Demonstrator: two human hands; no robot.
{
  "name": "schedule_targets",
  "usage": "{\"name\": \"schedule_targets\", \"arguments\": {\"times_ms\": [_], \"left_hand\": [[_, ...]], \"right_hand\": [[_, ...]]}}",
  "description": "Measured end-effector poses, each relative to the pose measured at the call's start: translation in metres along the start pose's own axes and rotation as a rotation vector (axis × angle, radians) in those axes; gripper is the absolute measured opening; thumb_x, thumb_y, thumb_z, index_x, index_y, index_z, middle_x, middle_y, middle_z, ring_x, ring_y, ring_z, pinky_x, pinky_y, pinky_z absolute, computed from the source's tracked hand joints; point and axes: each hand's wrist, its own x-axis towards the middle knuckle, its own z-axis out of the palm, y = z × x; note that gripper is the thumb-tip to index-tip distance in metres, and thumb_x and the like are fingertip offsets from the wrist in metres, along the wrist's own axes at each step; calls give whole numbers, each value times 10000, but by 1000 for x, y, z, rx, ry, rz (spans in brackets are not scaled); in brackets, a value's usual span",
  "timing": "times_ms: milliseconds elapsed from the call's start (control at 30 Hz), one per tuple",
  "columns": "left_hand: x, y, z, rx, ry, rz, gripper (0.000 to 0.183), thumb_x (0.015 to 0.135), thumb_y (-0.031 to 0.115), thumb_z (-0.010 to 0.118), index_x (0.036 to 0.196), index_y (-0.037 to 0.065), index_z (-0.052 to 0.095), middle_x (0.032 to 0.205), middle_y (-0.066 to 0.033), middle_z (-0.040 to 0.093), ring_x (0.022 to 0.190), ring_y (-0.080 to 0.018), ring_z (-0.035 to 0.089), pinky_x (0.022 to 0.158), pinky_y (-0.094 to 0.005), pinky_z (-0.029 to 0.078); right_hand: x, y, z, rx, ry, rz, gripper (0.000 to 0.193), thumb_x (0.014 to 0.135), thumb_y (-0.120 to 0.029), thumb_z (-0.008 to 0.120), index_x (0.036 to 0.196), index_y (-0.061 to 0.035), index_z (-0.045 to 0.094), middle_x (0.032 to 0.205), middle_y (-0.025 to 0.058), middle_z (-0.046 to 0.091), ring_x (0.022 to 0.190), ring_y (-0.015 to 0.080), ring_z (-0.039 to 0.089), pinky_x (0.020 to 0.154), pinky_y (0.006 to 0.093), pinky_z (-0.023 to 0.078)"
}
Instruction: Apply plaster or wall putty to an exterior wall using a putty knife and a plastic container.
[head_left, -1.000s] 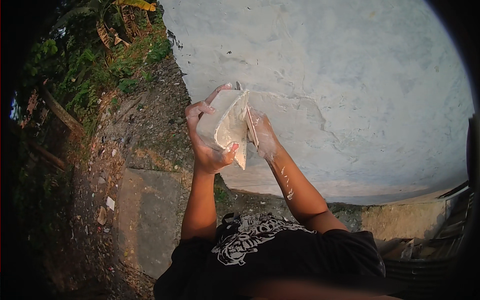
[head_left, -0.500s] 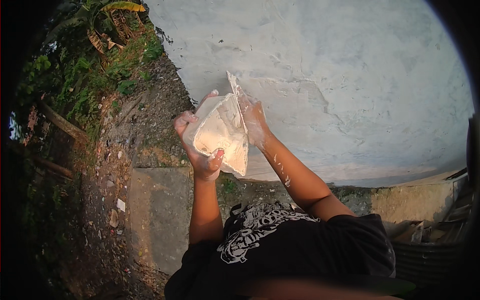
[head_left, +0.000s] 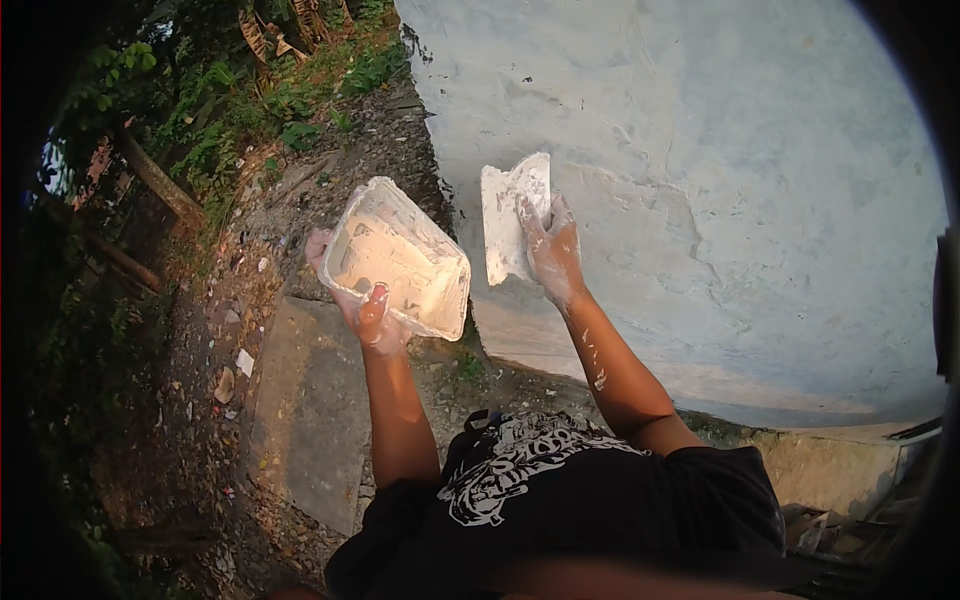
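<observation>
My left hand [head_left: 365,315] grips a white rectangular tub [head_left: 400,265] from below, its thumb hooked over the near rim. Pale, wet plaster coats the tub's inside and edges, and its mouth faces me. To the right, my right hand [head_left: 552,245] is closed around a flat, plaster-smeared scraper blade [head_left: 506,225] with a ragged far edge. The scraper is held apart from the tub, in front of the pale wall [head_left: 700,150]; whether it touches the wall I cannot tell. White smears cover both hands and spot the right forearm.
Rough plaster and a cracked patch mark the wall, whose left edge is jagged. A concrete slab [head_left: 310,400] lies below on the left, beside stony ground littered with scraps [head_left: 245,362]. Plants [head_left: 210,90] and a trunk [head_left: 160,180] stand at far left.
The scraper has left the tub's rim and moved right, turning its flat face into view. The tub has shifted left and tilted. The whole view has swung a little.
</observation>
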Motion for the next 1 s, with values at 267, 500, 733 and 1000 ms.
{"name": "schedule_targets", "arguments": {"times_ms": [267, 500, 733, 1000], "left_hand": [[19, 15, -1, 85, -25, -52, 869, 676, 179, 697, 1425, 100, 263, 1385, -152, 397, 1285, -289, 414, 1106, -435, 321], [21, -4, 25, 45, -218, -2, 904, 637, 214, 791, 1378, 102, 286, 1436, -166, 335, 1338, -293, 369, 1128, -444, 296], [15, -19, 37, 31, -227, -32, 876, 658, 211, 762, 1381, 88, 284, 1432, -156, 313, 1332, -287, 361, 1124, -445, 299], [15, -29, 42, -51, -161, -46, 873, 675, 213, 720, 1401, 63, 260, 1361, -128, 362, 1288, -257, 393, 1101, -420, 330]], "right_hand": [[-31, -50, -23, -710, -218, -902, 309, 783, -78, 730, 1075, -57, 628, 931, 79, 657, 765, 265, 616, 659, 387, 500], [-48, -59, -20, -1005, -375, -962, 478, 717, -92, 673, 1186, -180, 648, 1091, 93, 634, 943, 331, 618, 771, 458, 530], [-42, -69, -26, -1104, -309, -938, 465, 710, -118, 671, 1171, -179, 656, 1078, 107, 615, 1013, 335, 617, 832, 475, 526], [-24, -93, -28, -1031, -233, -1210, 461, 654, -69, 685, 1107, -155, 664, 888, 67, 562, 793, 265, 579, 671, 412, 490]]}}
